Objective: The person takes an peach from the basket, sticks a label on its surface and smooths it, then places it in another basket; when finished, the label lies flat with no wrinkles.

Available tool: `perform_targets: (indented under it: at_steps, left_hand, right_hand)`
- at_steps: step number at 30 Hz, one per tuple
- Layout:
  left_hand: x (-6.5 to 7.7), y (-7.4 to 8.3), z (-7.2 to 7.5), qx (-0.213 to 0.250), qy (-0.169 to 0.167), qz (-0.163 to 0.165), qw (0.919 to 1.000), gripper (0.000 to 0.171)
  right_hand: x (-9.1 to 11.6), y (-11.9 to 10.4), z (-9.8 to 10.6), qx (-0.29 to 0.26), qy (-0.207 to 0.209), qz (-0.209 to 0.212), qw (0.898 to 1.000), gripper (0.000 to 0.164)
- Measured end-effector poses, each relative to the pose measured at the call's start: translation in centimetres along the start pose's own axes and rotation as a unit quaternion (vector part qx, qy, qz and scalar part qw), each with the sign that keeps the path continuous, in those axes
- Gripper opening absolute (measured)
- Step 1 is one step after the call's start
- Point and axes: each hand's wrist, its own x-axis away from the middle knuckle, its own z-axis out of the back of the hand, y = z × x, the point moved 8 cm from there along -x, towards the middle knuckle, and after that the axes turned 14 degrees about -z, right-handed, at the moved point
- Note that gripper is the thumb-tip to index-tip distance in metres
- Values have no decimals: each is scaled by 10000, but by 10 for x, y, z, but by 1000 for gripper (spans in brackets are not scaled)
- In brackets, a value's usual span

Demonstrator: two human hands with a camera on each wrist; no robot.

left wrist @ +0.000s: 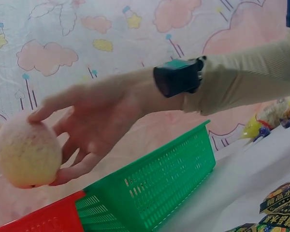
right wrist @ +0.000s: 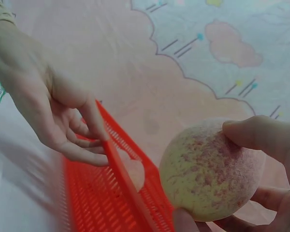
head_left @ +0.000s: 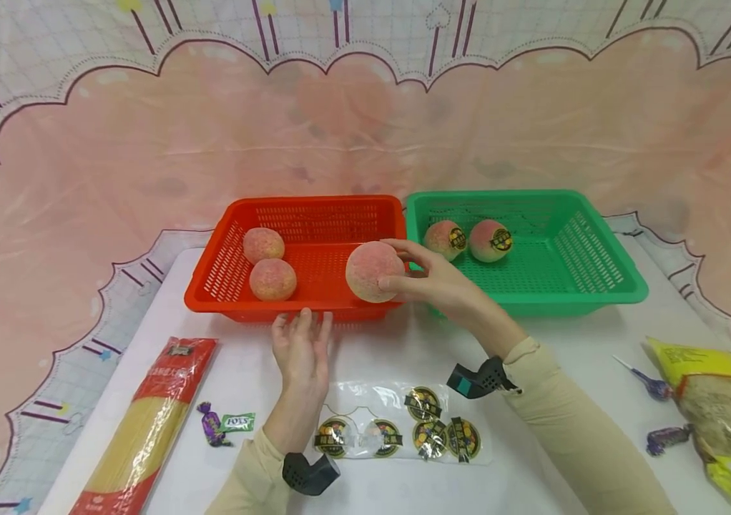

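A pink and yellow peach (head_left: 368, 272) is gripped between the thumb and fingers of my right hand (head_left: 426, 275), above the right end of the red basket (head_left: 314, 306). The right wrist view shows the same peach (right wrist: 210, 169) close up; no sticker shows on it. My left hand (head_left: 304, 354) is just in front of the red basket's near rim, its fingers loosely extended and holding nothing. Inside that basket lie two peaches, one (head_left: 263, 245) behind the other (head_left: 272, 279). The green basket (head_left: 533, 297) holds two peaches (head_left: 445, 237) with black-and-gold stickers.
A clear sheet (head_left: 372, 408) with several round stickers lies in front. Noodles in a red packet (head_left: 153, 422), a purple candy (head_left: 212, 425) and a green candy (head_left: 238, 422) are at left. To the right are a lollipop (head_left: 655, 386), another candy (head_left: 668, 438) and a yellow bag (head_left: 726, 415).
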Motion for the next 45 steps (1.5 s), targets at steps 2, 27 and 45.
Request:
perform_targets:
  at_steps: [2,27,45]
  left_hand:
    - [-1,0,0,30,-1,-1,10000,29]
    - [-1,0,-1,27,-158,20,9999,44]
    - [24,-40,-15,-663,-1515,1179,9792,15]
  right_hand:
    - [8,4,4,-24,15,65,10000,59]
    - [62,79,5,309,-192,202,9991,61]
    - [38,124,2,158,212,-25,9996,68]
